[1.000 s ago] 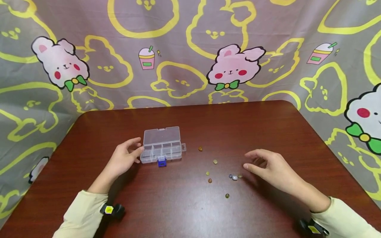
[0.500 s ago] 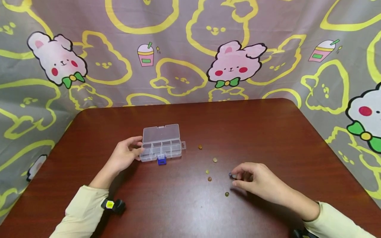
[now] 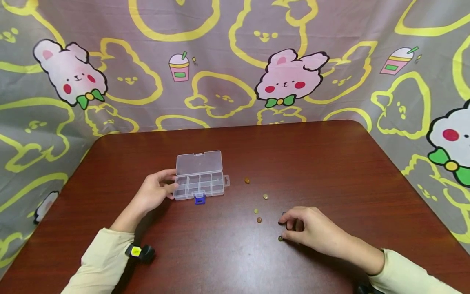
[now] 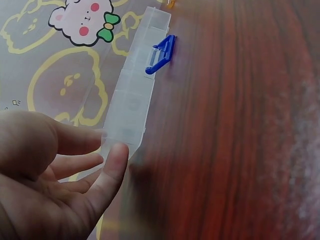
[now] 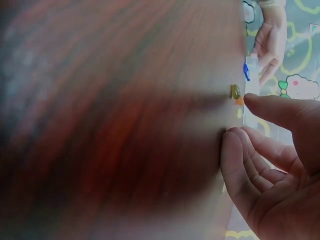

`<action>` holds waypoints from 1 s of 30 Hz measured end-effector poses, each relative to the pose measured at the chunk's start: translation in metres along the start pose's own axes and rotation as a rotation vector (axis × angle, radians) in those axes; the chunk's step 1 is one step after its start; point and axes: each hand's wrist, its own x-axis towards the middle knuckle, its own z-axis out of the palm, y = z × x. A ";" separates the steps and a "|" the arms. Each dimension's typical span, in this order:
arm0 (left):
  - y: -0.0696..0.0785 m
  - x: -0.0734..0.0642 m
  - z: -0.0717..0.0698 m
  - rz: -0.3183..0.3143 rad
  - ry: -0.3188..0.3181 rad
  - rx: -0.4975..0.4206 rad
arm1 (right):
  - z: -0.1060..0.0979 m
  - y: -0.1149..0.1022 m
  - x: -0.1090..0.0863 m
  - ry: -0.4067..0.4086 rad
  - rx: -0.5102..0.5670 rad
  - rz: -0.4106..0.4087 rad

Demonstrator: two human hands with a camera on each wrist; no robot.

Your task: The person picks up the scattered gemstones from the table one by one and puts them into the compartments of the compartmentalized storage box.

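A clear plastic compartment box point(image 3: 205, 184) stands with its lid point(image 3: 199, 162) raised and its blue latch point(image 3: 200, 200) hanging at the front. My left hand point(image 3: 156, 190) holds the box's left end between thumb and fingers; the left wrist view shows the fingertips at that end. My right hand point(image 3: 312, 228) is low over the table, thumb and fingers apart. Its thumb tip is right at a dark olive stone point(image 3: 280, 238). By the index finger a sliver of a bluish stone point(image 3: 283, 213) shows; the white stone seen earlier is hidden behind the fingers.
Between the box and my right hand lie an amber stone point(image 3: 247, 180), a pale beige stone point(image 3: 265, 196), a yellow-green stone point(image 3: 256, 211) and a brown stone point(image 3: 259, 219). The dark red wooden table point(image 3: 213, 253) ends at a patterned curtain point(image 3: 220, 61).
My right hand has come left and down, first to the white and bluish stones, then to the olive stone. The left hand stays at the box, whose front has tipped slightly.
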 end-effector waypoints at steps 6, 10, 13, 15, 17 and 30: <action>0.003 -0.001 0.000 0.007 -0.006 0.006 | 0.002 -0.003 0.000 0.002 -0.026 -0.019; 0.006 -0.001 0.000 0.000 -0.009 0.016 | 0.002 -0.004 0.001 0.011 -0.059 -0.034; 0.006 -0.002 -0.001 -0.015 -0.015 0.022 | 0.003 -0.005 0.001 0.003 -0.076 -0.059; 0.006 -0.002 -0.002 -0.016 -0.020 0.014 | 0.004 -0.006 0.001 -0.003 -0.082 -0.082; 0.006 -0.002 -0.002 -0.010 -0.026 -0.002 | 0.004 -0.007 0.001 -0.005 -0.092 -0.106; 0.002 0.001 -0.003 -0.025 -0.039 -0.015 | 0.006 -0.011 0.000 -0.032 -0.101 -0.144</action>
